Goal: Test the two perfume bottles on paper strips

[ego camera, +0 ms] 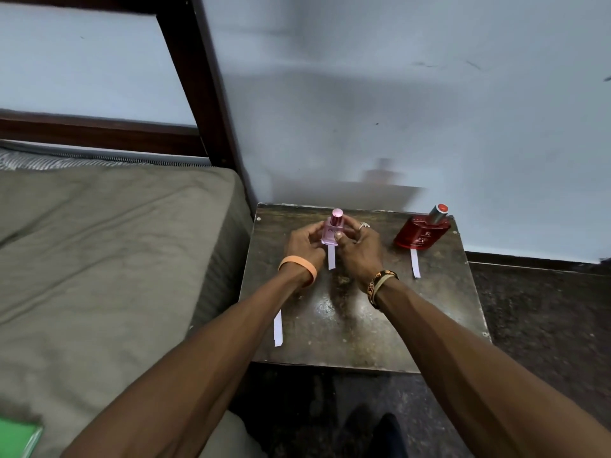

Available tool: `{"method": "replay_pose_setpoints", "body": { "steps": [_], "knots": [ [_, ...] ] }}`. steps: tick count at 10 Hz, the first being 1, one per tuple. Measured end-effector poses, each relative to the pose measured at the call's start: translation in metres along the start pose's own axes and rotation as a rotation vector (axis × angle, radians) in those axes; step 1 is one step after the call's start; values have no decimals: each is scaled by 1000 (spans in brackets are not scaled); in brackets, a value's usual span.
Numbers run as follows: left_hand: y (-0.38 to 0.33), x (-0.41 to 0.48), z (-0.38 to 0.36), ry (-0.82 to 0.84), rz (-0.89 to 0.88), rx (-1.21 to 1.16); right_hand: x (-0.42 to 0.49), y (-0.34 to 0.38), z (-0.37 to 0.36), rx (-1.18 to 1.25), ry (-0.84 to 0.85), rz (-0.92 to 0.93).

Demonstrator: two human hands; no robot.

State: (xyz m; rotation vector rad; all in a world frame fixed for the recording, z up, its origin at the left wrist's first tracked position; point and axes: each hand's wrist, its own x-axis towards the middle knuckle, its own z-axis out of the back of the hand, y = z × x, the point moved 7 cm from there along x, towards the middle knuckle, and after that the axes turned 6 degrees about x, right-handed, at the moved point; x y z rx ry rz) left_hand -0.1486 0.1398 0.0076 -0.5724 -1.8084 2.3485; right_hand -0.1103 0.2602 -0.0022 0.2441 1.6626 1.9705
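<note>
A small pink perfume bottle (331,230) with a pink cap stands upright at the back of the dark stool top (347,325). My left hand (305,241) holds its left side and my right hand (358,249) holds its right side, thumb on the front. A white paper strip (331,257) lies just in front of the bottle, between my hands. A red perfume bottle (421,234) with a silver and red cap stands at the back right, with a second strip (415,263) in front of it. A third strip (278,328) lies at the stool's left edge.
The stool stands against a pale blue wall (396,94). A bed with an olive cover (115,259) and a dark wooden frame (205,94) borders the stool on the left. A green object (16,438) lies on the bed's near corner. Dark floor (545,325) lies to the right.
</note>
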Motion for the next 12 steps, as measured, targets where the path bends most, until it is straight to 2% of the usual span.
{"method": "replay_pose_setpoints", "body": {
  "steps": [8,11,12],
  "knots": [
    [30,16,-7,-24,65,-14,20,-24,-6,47,17,-47],
    [28,15,-9,-5,16,-63,21,-27,-7,60,47,-34],
    [26,12,-9,-5,39,-33,20,-24,-5,-20,45,-36]
  ]
}}
